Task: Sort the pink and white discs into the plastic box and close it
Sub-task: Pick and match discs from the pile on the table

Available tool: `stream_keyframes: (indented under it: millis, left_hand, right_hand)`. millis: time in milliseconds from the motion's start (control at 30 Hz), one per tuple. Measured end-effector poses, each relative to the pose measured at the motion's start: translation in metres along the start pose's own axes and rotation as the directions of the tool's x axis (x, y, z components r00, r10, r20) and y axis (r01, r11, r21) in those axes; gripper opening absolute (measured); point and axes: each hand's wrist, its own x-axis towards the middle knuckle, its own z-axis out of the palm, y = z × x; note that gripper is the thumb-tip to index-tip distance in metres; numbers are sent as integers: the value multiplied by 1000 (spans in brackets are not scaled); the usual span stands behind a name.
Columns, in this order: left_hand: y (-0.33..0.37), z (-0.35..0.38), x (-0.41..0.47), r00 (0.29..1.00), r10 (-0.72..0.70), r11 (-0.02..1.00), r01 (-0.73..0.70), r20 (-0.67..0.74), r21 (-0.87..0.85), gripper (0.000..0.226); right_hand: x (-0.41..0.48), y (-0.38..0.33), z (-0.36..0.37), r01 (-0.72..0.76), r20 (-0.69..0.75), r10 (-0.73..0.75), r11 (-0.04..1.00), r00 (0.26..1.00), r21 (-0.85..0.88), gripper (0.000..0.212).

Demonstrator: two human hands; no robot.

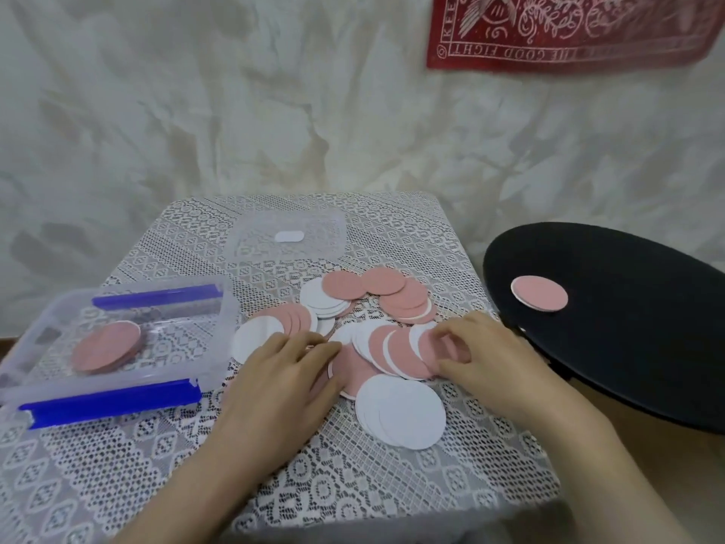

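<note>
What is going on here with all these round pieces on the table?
A person is sorting discs on a table. The left hand rests on the loose pile, and the right hand seems to pinch one of them. The box at the left is open and holds a small pink stack; its lid lies behind the pile. One stray disc lies on a black tray at the right.

This looks like a room in someone's home, not a workplace. The small desk (463, 245) wears a white lace cloth (353, 484), a creased pale sheet (196, 111) hangs as the back wall, and a red printed bandana (569, 33) is pinned up on it. Beside the desk sits a round black stool top (647, 347) over a brown floor (667, 465).
</note>
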Motion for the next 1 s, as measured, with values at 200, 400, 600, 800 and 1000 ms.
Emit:
stream_keyframes:
  millis: [200, 400, 600, 800, 1000]
  left_hand:
    - [-5, -11, -8, 997, -67, 987, 71, 31, -142, 36]
    - [-15, -17, -18, 998, -61, 973, 66, 30, -223, 30]
    - [-26, -19, -24, 997, -71, 963, 74, 19, -259, 31]
    - [-26, -20, -24, 996, -73, 970, 85, 61, -227, 34]
    - [-22, -14, -22, 988, -113, 958, 135, 103, -252, 43]
  right_hand:
    - [6, -20, 12, -11, -28, 12, 999, 1000, 45, 37]
    - [17, -52, 29, 79, -47, -78, 996, 996, 35, 35]
    - [29, -71, 42, 162, -31, -160, 985, 987, 64, 36]
    - [27, -62, 36, 105, -20, -103, 973, 994, 205, 36]
    - [24, -55, 30, 12, -25, -7, 983, 1000, 182, 60]
